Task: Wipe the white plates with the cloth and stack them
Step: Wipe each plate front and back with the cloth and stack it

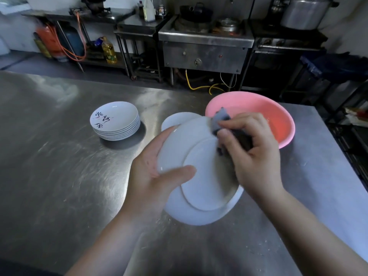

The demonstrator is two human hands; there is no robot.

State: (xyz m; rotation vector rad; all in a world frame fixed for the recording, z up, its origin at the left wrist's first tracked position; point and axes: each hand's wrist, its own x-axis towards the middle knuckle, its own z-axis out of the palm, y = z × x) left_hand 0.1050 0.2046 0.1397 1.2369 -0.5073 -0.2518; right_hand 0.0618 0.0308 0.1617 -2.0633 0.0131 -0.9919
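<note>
My left hand grips a white plate by its left rim, thumb across its underside, holding it tilted above the steel table. My right hand holds a dark grey cloth bunched in its fingers and presses it against the plate's upper right edge. Behind the held plate, part of another white plate shows on the table. A stack of several white plates with painted characters on the top one stands to the left.
A pink plastic basin sits on the steel table at the right, just behind my right hand. Across the aisle stand a steel stove unit, shelves, an oil bottle and a gas cylinder.
</note>
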